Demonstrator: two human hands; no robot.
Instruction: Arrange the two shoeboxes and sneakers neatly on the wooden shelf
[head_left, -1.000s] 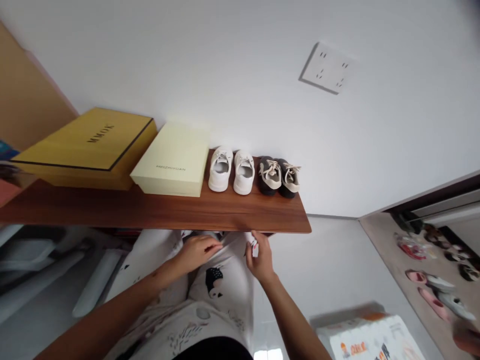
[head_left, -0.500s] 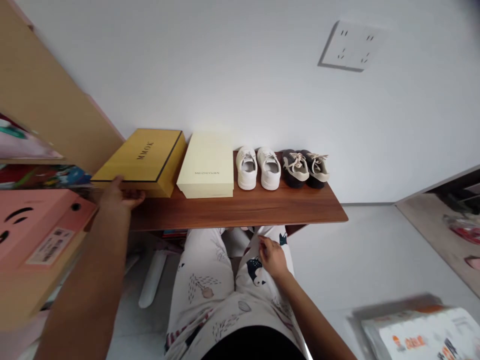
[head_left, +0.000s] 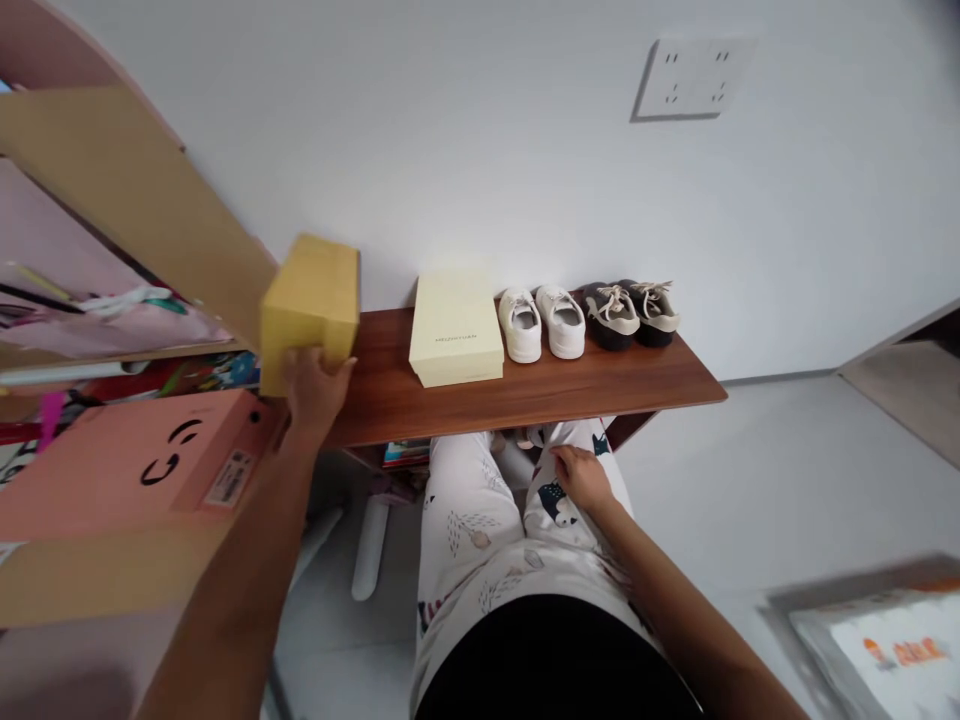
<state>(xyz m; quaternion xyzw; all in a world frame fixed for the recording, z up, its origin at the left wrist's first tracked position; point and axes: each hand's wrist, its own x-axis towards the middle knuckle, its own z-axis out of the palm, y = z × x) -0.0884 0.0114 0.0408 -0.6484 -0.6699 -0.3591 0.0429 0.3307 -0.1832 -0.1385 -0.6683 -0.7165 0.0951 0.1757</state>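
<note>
My left hand (head_left: 315, 395) grips a yellow shoebox (head_left: 311, 300) by its near end, at the left end of the brown wooden bench (head_left: 465, 405). The box is tipped up on its side and slightly blurred. To its right a cream shoebox (head_left: 456, 320) lies flat on the bench. Beside that stand a pair of white sneakers (head_left: 541, 325) and a pair of black and beige sneakers (head_left: 630, 318), laces facing up. My right hand (head_left: 583, 478) rests on my thigh with its fingers curled; whether anything is in them does not show.
At the left, a shelf unit (head_left: 172, 200) holds a pink shoebox (head_left: 142, 450) and assorted items. A wall socket (head_left: 694, 78) is on the wall behind the bench. A white package (head_left: 892, 650) with orange print lies on the floor at the lower right.
My left hand has turned the yellow shoebox from lying flat to tipped on its side, off its earlier place. The view has shifted to the left. My right hand stays on my thigh.
</note>
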